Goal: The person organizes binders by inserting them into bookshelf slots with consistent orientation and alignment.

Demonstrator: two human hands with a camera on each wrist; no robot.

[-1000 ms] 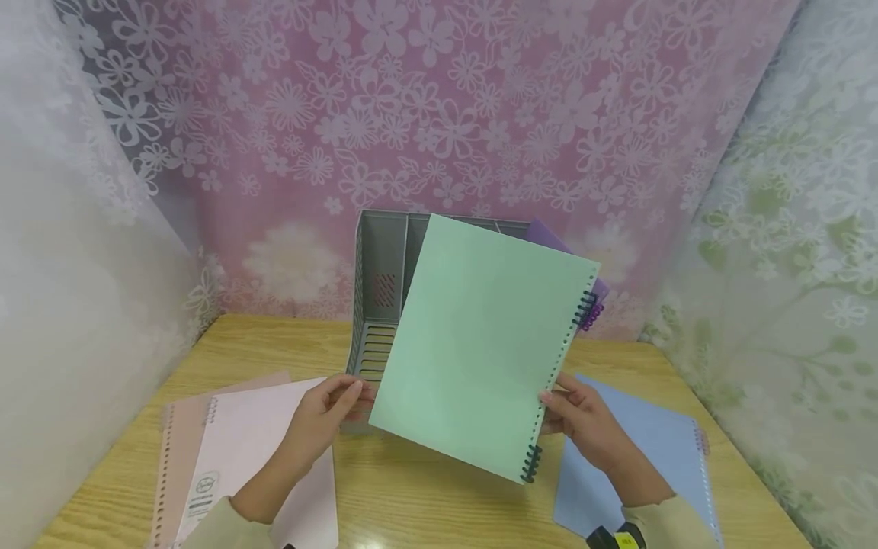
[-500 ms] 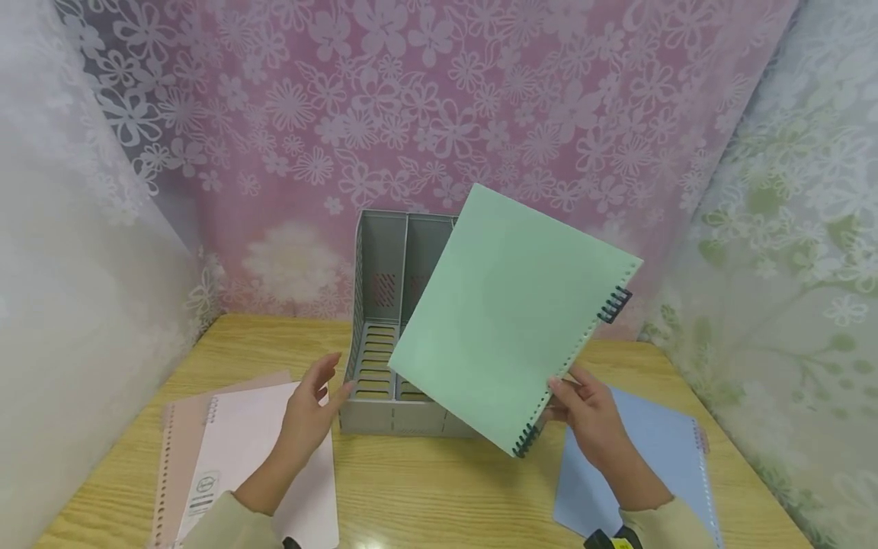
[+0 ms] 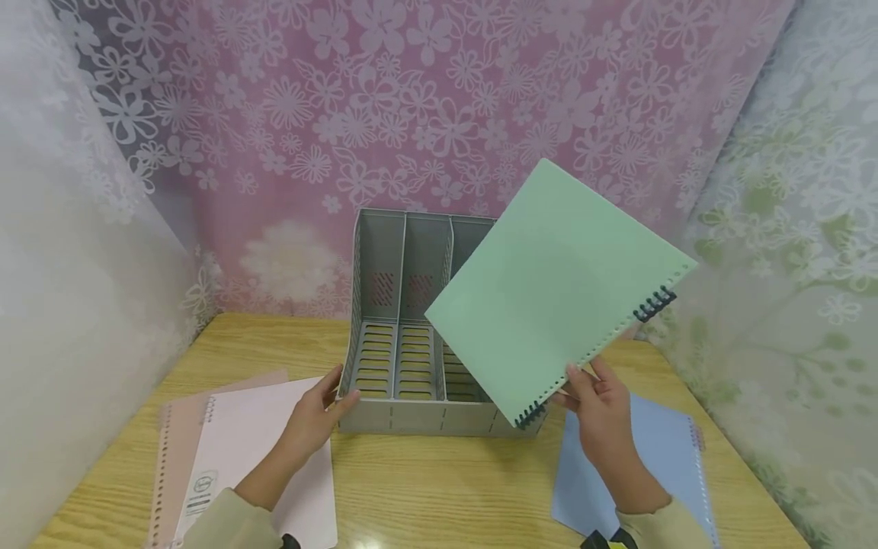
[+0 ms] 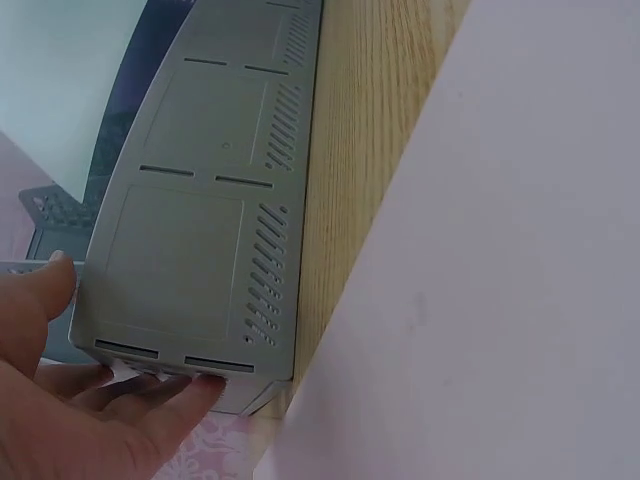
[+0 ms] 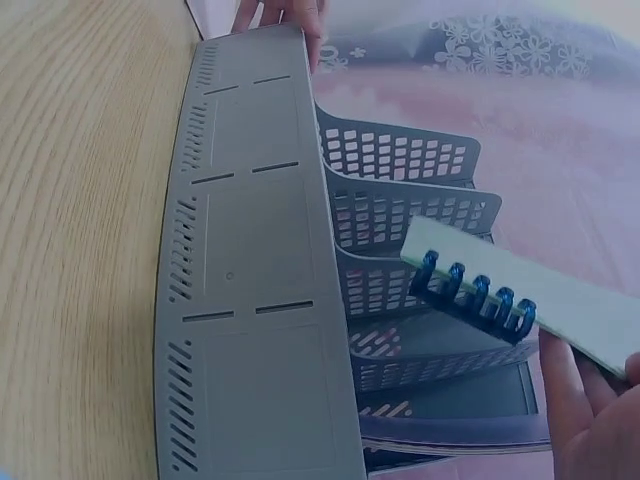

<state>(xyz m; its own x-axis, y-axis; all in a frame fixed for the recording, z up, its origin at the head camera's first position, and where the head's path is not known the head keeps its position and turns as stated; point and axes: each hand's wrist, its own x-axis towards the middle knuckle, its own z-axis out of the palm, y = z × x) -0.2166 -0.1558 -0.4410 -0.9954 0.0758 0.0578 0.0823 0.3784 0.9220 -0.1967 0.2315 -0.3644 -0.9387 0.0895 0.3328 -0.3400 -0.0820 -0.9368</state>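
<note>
My right hand [image 3: 604, 415] holds a mint-green loose-leaf notebook [image 3: 559, 293] by its holed edge, with the thumb on the cover. The notebook is tilted in the air over the right part of a grey file organizer [image 3: 418, 418], and dark binding rings [image 5: 475, 295] show at its edge. My left hand [image 3: 312, 423] grips the organizer's front left corner; in the left wrist view, the thumb is at the top edge and the fingers [image 4: 190, 405] are against the side wall. The organizer's left slots show bare slatted floors, while its right part is hidden behind the notebook in the head view.
A pale pink notebook [image 3: 274, 465] overlaps a brownish-pink notebook [image 3: 174, 450] on the wooden table [image 3: 439, 488] at left. A blue notebook [image 3: 668, 450] lies at right. A purple edge [image 5: 450, 430] shows in the organizer's end slot. Floral cloth [image 3: 439, 99] hangs behind.
The green notebook has swung up and right, tilting further and uncovering more of the organizer's slots. My left hand has left the notebook's lower corner and taken hold of the organizer's front left corner.
</note>
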